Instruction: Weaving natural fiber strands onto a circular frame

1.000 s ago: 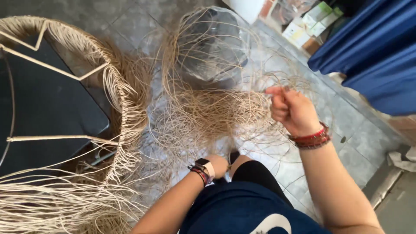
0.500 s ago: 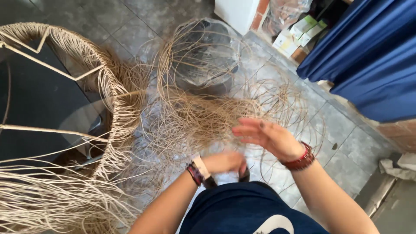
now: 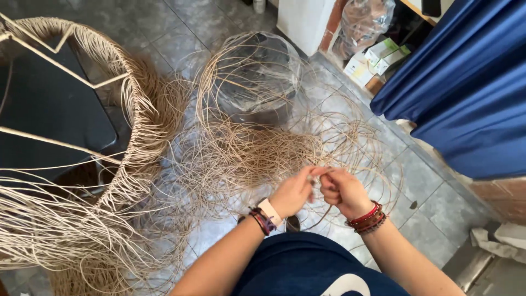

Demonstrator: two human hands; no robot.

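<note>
Grey tiled floor [image 3: 438,203], blue curtain [image 3: 466,93] on the right, white cabinet [image 3: 304,22] and some boxes [image 3: 372,60] at the back. Big loose tangle of tan cane strands [image 3: 241,153] is spread over the tiles around a dark round pot [image 3: 252,82]. Half-woven frame [image 3: 82,137] sits on the left, strands hanging off its rim.

What changes: a second ago the right hand was up and out to the right, fisted on a strand, left hand low by the knee. Half a second ago the right hand was spread and coming down. Now both hands are together at centre, just above the near edge of the tangle.

Left hand [image 3: 293,192]: fingers curled, pinching a strand at the tips. Right hand [image 3: 339,192]: fingers closed, also pinching a strand, thumb side touching the left fingertips. I can't tell if it's one strand or two; too thin where the fingers meet.

My read: the long pull is done, work is shifting from drawing a strand out to fine handling of it between both hands. The strand itself runs from the pinch back down into the tangle; its far end is lost in the pile.

Watch and bands on the left wrist, red bead bracelets on the right. Dark blue clothing at the bottom of view.
</note>
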